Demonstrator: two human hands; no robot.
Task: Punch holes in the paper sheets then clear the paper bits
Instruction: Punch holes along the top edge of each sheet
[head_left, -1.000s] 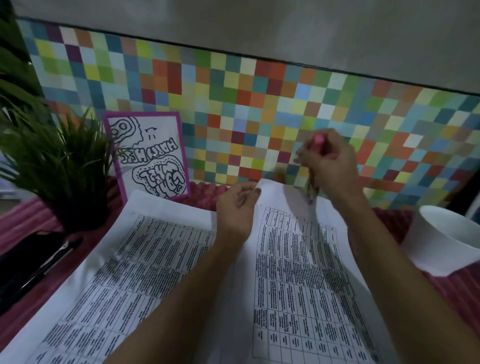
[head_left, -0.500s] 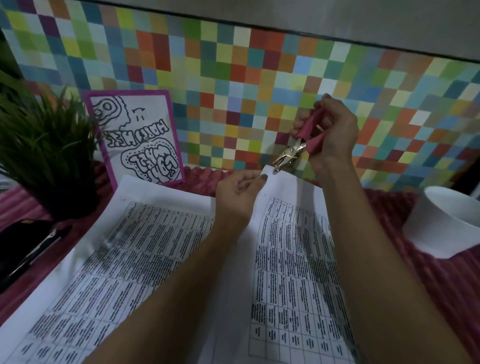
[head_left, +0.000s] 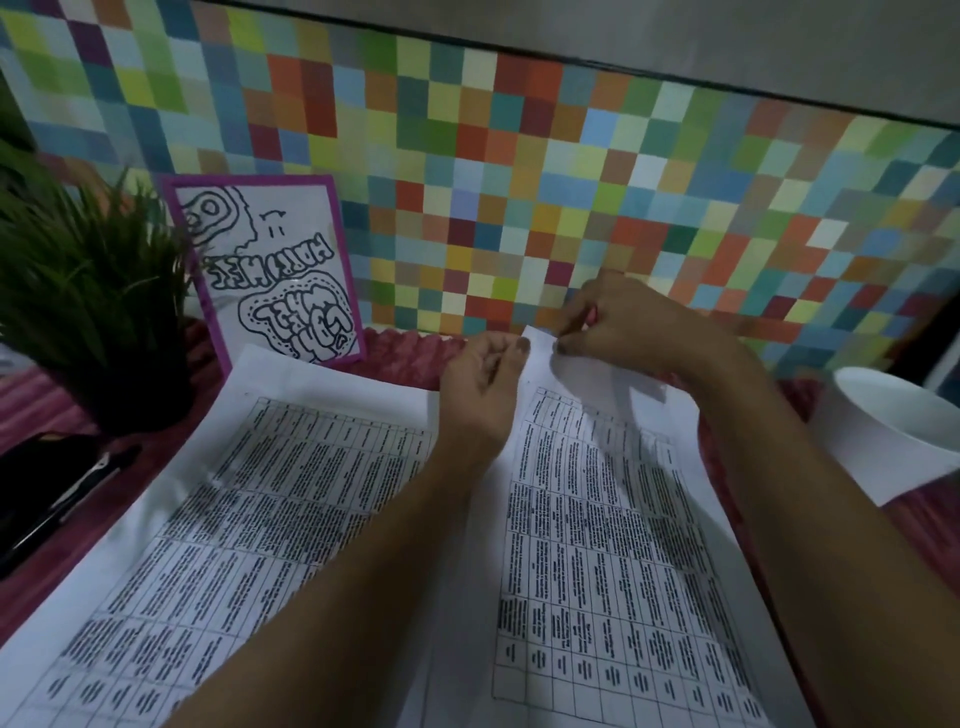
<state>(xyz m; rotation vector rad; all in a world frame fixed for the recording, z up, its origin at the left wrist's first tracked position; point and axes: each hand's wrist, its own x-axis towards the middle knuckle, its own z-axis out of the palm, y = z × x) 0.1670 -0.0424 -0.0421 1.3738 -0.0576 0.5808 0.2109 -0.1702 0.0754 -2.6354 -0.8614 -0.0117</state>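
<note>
Head view, and both hands meet at the far edge of the right-hand sheet (head_left: 597, 519). The left hand (head_left: 485, 387) is turned palm up with its fingers curled, and its fingertips (head_left: 522, 344) pinch that sheet's top left corner, holding it up off the cloth (head_left: 400, 358). The right hand (head_left: 631, 332) sits just beside it, knuckles up, closed tight round the hole punch (head_left: 592, 314). Only a sliver of pink handle peeks out between those fingers. The punching end is hidden under the hand, so I cannot tell whether it bites the paper. The sheet's top edge runs right up to the right hand's fingers, touching them.

Left of the left wrist, the left-hand sheet (head_left: 260, 493) lies flat, with its inner edge under the forearm. Beyond the left fingers and to their left, a purple-bordered card (head_left: 270, 270) leans on the mosaic wall (head_left: 519, 171), with a potted plant (head_left: 88, 312) further left and a black object (head_left: 47, 483) at the edge. A white bowl (head_left: 893, 415) stands right of the right wrist, well apart from the fingers. Both forearms lie across the print.
</note>
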